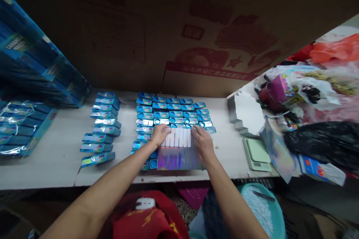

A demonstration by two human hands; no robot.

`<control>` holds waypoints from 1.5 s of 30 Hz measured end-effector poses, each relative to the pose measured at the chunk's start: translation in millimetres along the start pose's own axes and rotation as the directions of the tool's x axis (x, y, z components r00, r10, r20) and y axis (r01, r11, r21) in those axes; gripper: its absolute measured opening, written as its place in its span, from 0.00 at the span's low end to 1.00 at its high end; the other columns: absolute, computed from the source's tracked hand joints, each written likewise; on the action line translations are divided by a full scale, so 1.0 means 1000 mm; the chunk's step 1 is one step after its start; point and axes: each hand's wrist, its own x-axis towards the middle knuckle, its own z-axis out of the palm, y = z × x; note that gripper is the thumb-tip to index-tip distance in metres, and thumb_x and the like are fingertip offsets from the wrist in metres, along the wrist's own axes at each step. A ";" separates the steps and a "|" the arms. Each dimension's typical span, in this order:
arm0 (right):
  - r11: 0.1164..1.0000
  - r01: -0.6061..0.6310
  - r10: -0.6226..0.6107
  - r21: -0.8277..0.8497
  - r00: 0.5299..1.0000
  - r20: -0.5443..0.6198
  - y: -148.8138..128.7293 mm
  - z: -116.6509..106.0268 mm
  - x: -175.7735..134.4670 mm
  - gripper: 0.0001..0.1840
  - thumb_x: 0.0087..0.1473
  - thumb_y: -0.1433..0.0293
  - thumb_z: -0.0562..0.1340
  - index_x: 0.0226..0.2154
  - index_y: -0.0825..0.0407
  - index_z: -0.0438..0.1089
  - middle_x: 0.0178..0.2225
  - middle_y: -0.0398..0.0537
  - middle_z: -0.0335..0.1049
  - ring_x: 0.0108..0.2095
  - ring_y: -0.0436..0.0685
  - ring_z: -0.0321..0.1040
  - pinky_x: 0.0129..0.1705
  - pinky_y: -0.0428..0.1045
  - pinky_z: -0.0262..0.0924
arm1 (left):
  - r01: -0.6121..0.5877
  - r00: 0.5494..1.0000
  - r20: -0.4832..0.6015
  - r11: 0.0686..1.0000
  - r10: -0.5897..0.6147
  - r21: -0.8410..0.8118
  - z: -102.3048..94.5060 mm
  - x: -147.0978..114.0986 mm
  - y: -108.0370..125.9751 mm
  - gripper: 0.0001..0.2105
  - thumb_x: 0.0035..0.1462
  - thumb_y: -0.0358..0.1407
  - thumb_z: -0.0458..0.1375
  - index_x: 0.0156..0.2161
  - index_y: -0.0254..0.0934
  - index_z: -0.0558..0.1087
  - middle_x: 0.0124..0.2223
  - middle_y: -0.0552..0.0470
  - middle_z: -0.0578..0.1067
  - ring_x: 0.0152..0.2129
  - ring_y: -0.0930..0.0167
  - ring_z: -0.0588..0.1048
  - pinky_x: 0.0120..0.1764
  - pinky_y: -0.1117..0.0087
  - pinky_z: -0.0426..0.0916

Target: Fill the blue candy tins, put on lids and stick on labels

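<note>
A shiny silver-purple holographic sheet (179, 158) with a row of white strips across its upper part lies between my hands, over the near end of the blue packs. My left hand (159, 135) has its fingers closed at the upper left corner. At the upper right corner my right hand (202, 141) grips the edge, its thumb partly hidden. Just beyond them, small blue packs (175, 114) lie in close rows on the white table. Whether the sheet is flat or part of a folded box, I cannot tell.
More blue packs (102, 138) form a column to the left, beside stacked blue display boxes (42, 59). A big cardboard carton (134, 41) walls off the back. On the right are white card pieces (248, 114), a green scale (256, 153) and plastic bags; below, a teal basin (277, 209).
</note>
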 end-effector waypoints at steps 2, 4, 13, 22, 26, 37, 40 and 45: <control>0.999 0.040 -0.039 0.016 0.998 -0.047 0.004 -0.001 -0.008 0.16 0.54 0.75 0.49 0.44 0.53 0.65 0.48 0.49 0.61 0.47 0.55 0.56 0.47 0.50 0.52 | 0.019 1.000 -0.013 1.000 -0.018 0.012 0.001 -0.001 0.001 0.08 0.44 0.38 0.54 0.29 0.35 0.71 0.26 0.53 0.73 0.27 0.70 0.70 0.31 0.72 0.62; 0.996 0.061 -0.056 0.067 0.995 -0.078 0.005 -0.012 -0.012 0.14 0.53 0.75 0.50 0.40 0.52 0.67 0.46 0.49 0.64 0.45 0.55 0.58 0.46 0.50 0.54 | 0.028 0.999 -0.027 0.999 -0.027 0.045 0.002 -0.002 0.002 0.08 0.45 0.37 0.54 0.30 0.35 0.71 0.27 0.53 0.73 0.28 0.71 0.70 0.32 0.72 0.62; 0.861 -0.250 0.228 0.443 0.968 0.103 -0.034 -0.138 0.007 0.07 0.49 0.68 0.53 0.26 0.51 0.65 0.30 0.45 0.66 0.32 0.52 0.63 0.34 0.47 0.57 | -0.134 0.984 -0.090 0.972 0.154 0.191 -0.003 -0.003 0.002 0.10 0.48 0.36 0.52 0.36 0.35 0.71 0.35 0.49 0.73 0.33 0.68 0.70 0.38 0.69 0.62; 0.652 -0.356 0.346 0.669 0.925 0.154 -0.061 -0.156 0.041 0.10 0.46 0.64 0.55 0.26 0.54 0.66 0.23 0.43 0.64 0.23 0.48 0.58 0.25 0.43 0.53 | -0.262 0.958 -0.038 0.920 0.285 0.290 -0.027 -0.035 -0.005 0.15 0.45 0.34 0.57 0.42 0.41 0.70 0.51 0.49 0.65 0.48 0.61 0.60 0.49 0.57 0.53; 0.648 -0.365 0.294 0.669 0.930 0.222 -0.073 -0.146 0.054 0.10 0.45 0.64 0.56 0.24 0.54 0.67 0.22 0.43 0.63 0.22 0.48 0.58 0.24 0.43 0.52 | -0.280 0.953 -0.148 0.957 0.266 -0.082 -0.040 -0.048 0.010 0.16 0.51 0.37 0.52 0.46 0.38 0.67 0.50 0.48 0.66 0.48 0.67 0.61 0.51 0.63 0.53; 0.290 -0.537 0.209 0.792 0.843 0.495 -0.129 -0.068 0.080 0.13 0.40 0.60 0.60 0.22 0.54 0.66 0.16 0.40 0.60 0.19 0.48 0.57 0.19 0.43 0.50 | 0.048 0.980 -0.105 0.706 -0.172 -0.707 -0.085 -0.048 -0.001 0.14 0.42 0.40 0.59 0.33 0.32 0.72 0.29 0.51 0.73 0.27 0.75 0.69 0.33 0.73 0.63; 0.290 -0.520 0.239 0.803 0.852 0.466 -0.143 -0.042 0.094 0.14 0.39 0.59 0.60 0.21 0.54 0.67 0.15 0.40 0.61 0.17 0.48 0.56 0.19 0.43 0.49 | 0.058 0.955 -0.172 0.719 -0.242 -0.693 -0.098 -0.038 -0.014 0.12 0.42 0.41 0.59 0.29 0.32 0.72 0.24 0.54 0.70 0.22 0.78 0.66 0.28 0.76 0.61; 0.488 -0.466 0.326 0.738 0.882 0.341 -0.166 0.009 0.126 0.14 0.41 0.60 0.57 0.19 0.54 0.69 0.18 0.43 0.66 0.21 0.50 0.61 0.24 0.44 0.51 | 0.185 0.866 -0.267 0.767 -0.423 -0.614 -0.118 -0.007 -0.040 0.12 0.38 0.41 0.58 0.25 0.32 0.71 0.20 0.55 0.69 0.18 0.78 0.64 0.23 0.77 0.57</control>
